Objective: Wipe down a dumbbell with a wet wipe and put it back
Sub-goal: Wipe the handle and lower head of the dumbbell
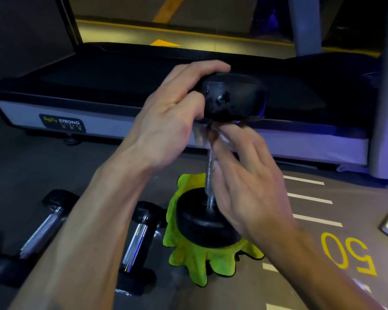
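The dumbbell (207, 193) stands on end on a green cloth (195, 258) on the floor, the left hand (173, 115) gripping its top head while the right hand (244, 175) pinches a wet wipe (201, 136) round the handle's upper end

Head camera looks steeply down (close) over floor (323, 220).

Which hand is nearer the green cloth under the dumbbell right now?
Right. The right hand works on the handle just above the green cloth, with a wipe. The left hand grips the dumbbell by its top head, farther up.
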### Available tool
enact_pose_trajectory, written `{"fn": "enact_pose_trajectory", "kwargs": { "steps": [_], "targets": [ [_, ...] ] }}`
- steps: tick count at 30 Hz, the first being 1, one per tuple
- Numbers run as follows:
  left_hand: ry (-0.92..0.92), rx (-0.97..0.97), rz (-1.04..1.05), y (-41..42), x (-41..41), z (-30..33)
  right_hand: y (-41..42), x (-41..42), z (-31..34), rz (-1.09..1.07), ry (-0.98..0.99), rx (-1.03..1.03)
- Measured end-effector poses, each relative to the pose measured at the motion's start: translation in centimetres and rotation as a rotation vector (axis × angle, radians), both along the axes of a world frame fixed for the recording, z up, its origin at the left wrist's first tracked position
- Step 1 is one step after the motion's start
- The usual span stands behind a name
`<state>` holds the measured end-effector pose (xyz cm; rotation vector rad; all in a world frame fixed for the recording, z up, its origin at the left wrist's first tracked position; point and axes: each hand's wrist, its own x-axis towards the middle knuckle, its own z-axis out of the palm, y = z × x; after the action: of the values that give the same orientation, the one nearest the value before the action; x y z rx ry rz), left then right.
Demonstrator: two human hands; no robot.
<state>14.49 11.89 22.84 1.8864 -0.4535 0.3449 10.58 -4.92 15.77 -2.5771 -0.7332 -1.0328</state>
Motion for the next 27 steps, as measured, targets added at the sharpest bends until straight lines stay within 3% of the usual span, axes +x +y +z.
{"fn": "enact_pose_trajectory", "kwargs": {
  "steps": [5,9,15,18,23,27],
  "targets": [
    [-0.003,0.011,0.015,0.0,0.1,0.1,0.2,-1.6,-1.3,0.015,0.099,-0.160],
    [0.000,0.012,0.012,-0.2,0.1,0.0,0.5,-0.5,1.0,-0.029,0.027,-0.196],
    [0.003,0.012,0.031,-0.1,0.1,0.2,0.4,-2.4,-0.2,0.050,0.172,-0.286],
    [0.007,0.014,0.023,-0.4,0.0,0.3,0.8,-0.9,1.3,-0.012,0.167,-0.324],
    [0.004,-0.009,0.014,-0.4,-0.6,0.3,0.1,-0.9,-0.1,0.008,0.009,-0.265],
    [-0.003,-0.027,0.009,-0.5,-1.0,0.2,-1.3,-1.5,-1.0,0.038,-0.099,-0.050]
  ]
}}
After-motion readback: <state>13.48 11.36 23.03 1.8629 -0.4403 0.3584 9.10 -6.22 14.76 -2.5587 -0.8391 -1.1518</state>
